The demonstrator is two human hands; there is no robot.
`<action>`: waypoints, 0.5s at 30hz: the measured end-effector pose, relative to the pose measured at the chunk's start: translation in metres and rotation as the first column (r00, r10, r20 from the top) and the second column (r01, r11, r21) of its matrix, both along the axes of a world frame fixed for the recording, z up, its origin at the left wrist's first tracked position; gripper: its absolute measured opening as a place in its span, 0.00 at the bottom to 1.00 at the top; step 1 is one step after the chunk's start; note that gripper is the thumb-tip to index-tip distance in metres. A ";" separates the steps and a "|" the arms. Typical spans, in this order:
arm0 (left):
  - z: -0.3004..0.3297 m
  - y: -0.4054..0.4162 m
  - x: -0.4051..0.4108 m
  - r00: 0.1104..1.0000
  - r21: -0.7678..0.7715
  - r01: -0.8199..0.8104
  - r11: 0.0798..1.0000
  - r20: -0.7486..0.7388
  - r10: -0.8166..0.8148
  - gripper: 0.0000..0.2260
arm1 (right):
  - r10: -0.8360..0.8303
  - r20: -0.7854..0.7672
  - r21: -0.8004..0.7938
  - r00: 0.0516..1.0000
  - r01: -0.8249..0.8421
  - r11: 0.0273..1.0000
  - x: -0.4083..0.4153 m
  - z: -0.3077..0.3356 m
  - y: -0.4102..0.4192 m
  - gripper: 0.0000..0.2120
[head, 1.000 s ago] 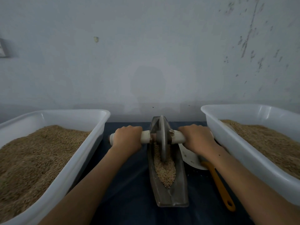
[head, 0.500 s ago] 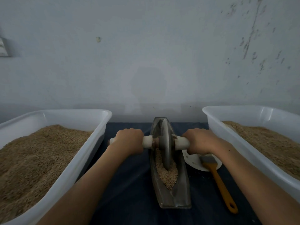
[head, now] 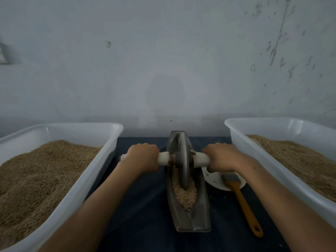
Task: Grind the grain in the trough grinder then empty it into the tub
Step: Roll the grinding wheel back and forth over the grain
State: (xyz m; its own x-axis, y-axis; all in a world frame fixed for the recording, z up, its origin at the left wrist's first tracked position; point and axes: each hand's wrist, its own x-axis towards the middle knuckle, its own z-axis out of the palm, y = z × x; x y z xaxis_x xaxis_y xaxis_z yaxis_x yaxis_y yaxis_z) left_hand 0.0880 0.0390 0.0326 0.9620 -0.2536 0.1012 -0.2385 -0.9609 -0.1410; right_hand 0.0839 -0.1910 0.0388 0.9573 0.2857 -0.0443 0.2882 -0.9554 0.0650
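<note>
A grey boat-shaped trough grinder (head: 198,220) lies lengthwise on the dark cloth between two tubs. Pale grain (head: 185,194) fills its near half. A grey metal wheel (head: 182,160) stands upright in the trough on a white roller handle (head: 163,158). My left hand (head: 142,157) grips the handle's left end and my right hand (head: 221,157) grips its right end. A white tub (head: 107,157) heaped with brown grain stands at the left, and another white tub (head: 258,160) with grain stands at the right.
A white dish (head: 212,180) sits just right of the trough, partly under my right wrist. A brush with an orange handle (head: 243,204) lies across it, pointing toward me. A pale wall rises right behind the table.
The wheel has rolled a little toward me along the trough, both hands moving with it. The dish and brush head now show more from under my right hand.
</note>
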 end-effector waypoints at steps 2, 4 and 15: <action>0.004 0.001 0.000 0.997 0.001 0.010 1.000 -0.082 -0.009 0.15 | -0.010 -0.096 0.018 0.995 0.012 1.000 -0.001 0.003 0.000 0.19; 0.005 0.001 0.000 0.994 0.003 0.013 1.000 -0.104 -0.012 0.15 | -0.015 -0.119 0.016 0.993 0.017 1.000 -0.001 0.004 -0.001 0.21; -0.001 -0.001 -0.002 0.992 -0.023 -0.011 1.000 0.125 0.014 0.12 | -0.002 0.292 0.014 0.956 -0.002 1.000 0.005 -0.012 0.003 0.05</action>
State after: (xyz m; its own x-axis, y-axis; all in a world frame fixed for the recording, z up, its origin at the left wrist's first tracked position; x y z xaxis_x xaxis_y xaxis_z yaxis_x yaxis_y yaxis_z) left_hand 0.0864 0.0384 0.0314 0.9446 -0.2377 0.2262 -0.2079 -0.9669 -0.1478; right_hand 0.0890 -0.1878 0.0264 0.9279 0.2845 0.2408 0.2588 -0.9567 0.1330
